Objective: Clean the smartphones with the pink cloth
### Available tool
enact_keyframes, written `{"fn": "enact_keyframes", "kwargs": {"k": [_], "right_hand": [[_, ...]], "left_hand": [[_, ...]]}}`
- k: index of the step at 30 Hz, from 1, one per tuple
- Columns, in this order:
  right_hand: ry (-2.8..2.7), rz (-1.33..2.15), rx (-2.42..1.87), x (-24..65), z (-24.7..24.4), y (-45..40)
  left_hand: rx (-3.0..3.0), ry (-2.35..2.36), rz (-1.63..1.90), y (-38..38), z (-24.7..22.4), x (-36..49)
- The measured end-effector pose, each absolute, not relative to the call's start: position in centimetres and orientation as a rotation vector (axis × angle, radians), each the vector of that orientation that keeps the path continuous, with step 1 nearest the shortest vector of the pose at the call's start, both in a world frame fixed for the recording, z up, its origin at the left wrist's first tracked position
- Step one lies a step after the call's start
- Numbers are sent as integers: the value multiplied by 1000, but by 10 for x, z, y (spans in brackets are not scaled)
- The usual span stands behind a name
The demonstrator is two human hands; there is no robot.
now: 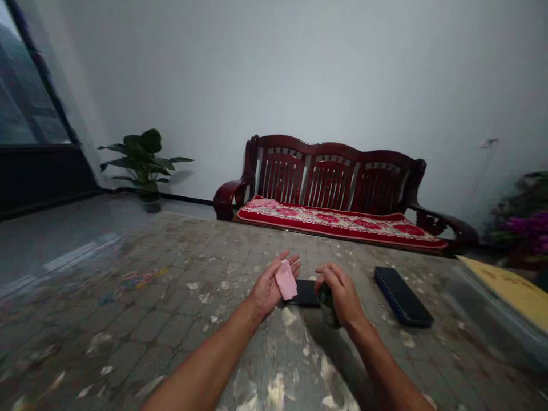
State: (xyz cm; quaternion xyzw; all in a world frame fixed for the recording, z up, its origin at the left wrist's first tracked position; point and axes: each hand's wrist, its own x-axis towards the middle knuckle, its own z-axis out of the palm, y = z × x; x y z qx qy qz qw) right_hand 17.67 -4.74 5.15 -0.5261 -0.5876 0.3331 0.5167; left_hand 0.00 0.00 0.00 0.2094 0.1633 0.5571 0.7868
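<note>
While the left hand (269,285) is turned palm up with its fingers extended, a pink piece (286,280) lies across its palm and finger bases. From where I stand in the room, taking the gap between the hands as the clock's centre and the bench side as twelve, the right hand (340,288) is at three, fingers curled around a dark greenish object (327,308) whose form is partly hidden. Between the hands is a flat black item (305,292); whether either hand touches it I cannot tell. Farther out at three, on the patterned tabletop (240,331), lies a dark rectangular slab (402,297), and beyond it a yellow sheet (509,288). Coloured bands (139,278) lie loosely at nine. Past the table at twelve, a carved wooden bench (331,182) bears a red floral cushion (334,220); a leafy plant (145,157) stands at ten, and purple flowers (531,228) show between two and three.
</note>
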Motion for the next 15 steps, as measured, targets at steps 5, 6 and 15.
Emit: {"fn": "enact_keyframes", "kwargs": {"k": [5, 6, 15], "right_hand": [[-1411, 773, -1258, 176, 41, -46], [-1404, 774, -1263, 176, 40, -45], [-1417, 736, -1327, 178, 29, -46]], "left_hand": [[506, 363, 1191, 0, -4, 9], [510, 363, 1186, -1, -5, 10], [519, 380, 1166, -4, -7, 10]]}}
